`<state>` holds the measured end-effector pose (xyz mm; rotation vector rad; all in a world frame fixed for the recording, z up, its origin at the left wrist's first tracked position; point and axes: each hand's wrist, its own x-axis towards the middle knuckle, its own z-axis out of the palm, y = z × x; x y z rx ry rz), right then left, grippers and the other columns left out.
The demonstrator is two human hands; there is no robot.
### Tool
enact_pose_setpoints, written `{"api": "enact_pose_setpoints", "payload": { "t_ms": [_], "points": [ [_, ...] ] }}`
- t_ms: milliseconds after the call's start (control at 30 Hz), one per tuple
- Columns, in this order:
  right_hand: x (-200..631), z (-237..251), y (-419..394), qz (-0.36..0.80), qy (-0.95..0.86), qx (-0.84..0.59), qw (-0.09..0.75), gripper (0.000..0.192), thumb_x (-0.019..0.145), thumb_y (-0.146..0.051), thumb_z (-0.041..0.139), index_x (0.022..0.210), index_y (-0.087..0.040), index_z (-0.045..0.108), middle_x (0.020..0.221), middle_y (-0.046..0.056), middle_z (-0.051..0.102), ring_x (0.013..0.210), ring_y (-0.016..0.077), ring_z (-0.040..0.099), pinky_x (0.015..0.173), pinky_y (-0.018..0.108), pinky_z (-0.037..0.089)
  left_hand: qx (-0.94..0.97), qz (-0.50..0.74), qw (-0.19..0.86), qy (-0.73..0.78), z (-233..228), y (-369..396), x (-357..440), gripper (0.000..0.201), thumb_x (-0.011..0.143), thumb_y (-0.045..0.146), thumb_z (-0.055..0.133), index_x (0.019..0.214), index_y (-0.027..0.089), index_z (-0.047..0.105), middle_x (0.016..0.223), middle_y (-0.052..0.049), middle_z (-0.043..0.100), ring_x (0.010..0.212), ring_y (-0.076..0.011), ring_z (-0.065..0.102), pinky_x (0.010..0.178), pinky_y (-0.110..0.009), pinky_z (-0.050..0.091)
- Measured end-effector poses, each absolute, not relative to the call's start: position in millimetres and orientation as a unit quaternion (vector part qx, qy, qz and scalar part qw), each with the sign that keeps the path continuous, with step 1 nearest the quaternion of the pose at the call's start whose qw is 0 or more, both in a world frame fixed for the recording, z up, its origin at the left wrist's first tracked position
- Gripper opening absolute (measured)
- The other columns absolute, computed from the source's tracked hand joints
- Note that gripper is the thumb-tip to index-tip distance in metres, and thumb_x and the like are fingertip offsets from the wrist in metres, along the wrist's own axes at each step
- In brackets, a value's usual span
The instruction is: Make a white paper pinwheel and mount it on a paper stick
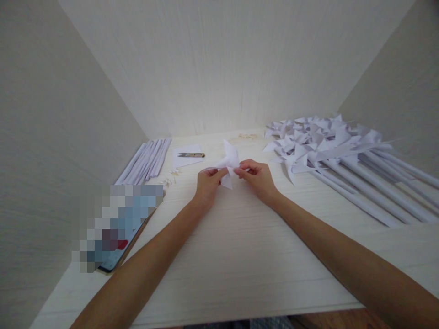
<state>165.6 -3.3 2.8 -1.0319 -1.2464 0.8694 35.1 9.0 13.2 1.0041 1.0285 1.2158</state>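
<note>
White folded paper pinwheel (229,163), pointed vanes, pinched btwn left hand (207,182) & right hand (258,176).

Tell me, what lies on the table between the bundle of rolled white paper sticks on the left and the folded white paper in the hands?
In the head view: small snips on a white paper square, plus small pale bits.

Two bare hands pinching a folded white paper piece above a pale wooden table.

The left hand (208,179) and right hand (256,176) grip the folded white paper piece (229,162) from either side. Far left lie rolled white paper sticks (146,160); just beyond the hands, small metal snips (191,155), probably thread cutters, rest on a white paper square (187,157). Finished white paper pinwheels (329,146) are heaped at right; a phone (116,260) lies near left on the table (240,256).
</note>
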Motion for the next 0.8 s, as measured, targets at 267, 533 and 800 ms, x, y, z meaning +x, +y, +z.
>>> {"api": "enact_pose_setpoints", "payload": {
  "t_ms": [267,533,800],
  "points": [
    [161.5,2.1,-5.9,0.356,-0.519,-0.486,0.606,0.015,0.061,-0.029,0.066,0.056,-0.016,0.059,0.061,-0.001,0.055,0.051,0.0086,0.046,0.049,0.025,0.034,0.441,0.522,0.578,0.446,12.8,6.9,36.6,0.01,0.054,0.023,0.064,0.051,0.014,0.061,0.046,0.004,0.052,0.047,-0.0073,0.045,0.05,-0.021,0.035],
    [156.8,5.4,-7.8,0.342,-0.496,-0.519,0.606,0.017,0.061,-0.029,0.065,0.057,-0.015,0.056,0.058,-0.002,0.053,0.048,0.0076,0.044,0.046,0.023,0.034,0.438,0.524,0.567,0.46,12.2,6.3,38.5,0.011,0.052,0.024,0.064,0.05,0.014,0.06,0.047,0.003,0.053,0.047,-0.0073,0.045,0.049,-0.021,0.034],
    [155.6,4.7,-8.0,0.333,-0.492,-0.533,0.603,0.021,0.059,-0.033,0.065,0.057,-0.014,0.055,0.055,-0.003,0.052,0.046,0.007,0.042,0.045,0.022,0.035,0.449,0.525,0.549,0.471,9.2,7.4,39.8,0.016,0.051,0.027,0.065,0.047,0.014,0.056,0.044,0.005,0.047,0.045,-0.0065,0.041,0.05,-0.022,0.034]
  ]
}}
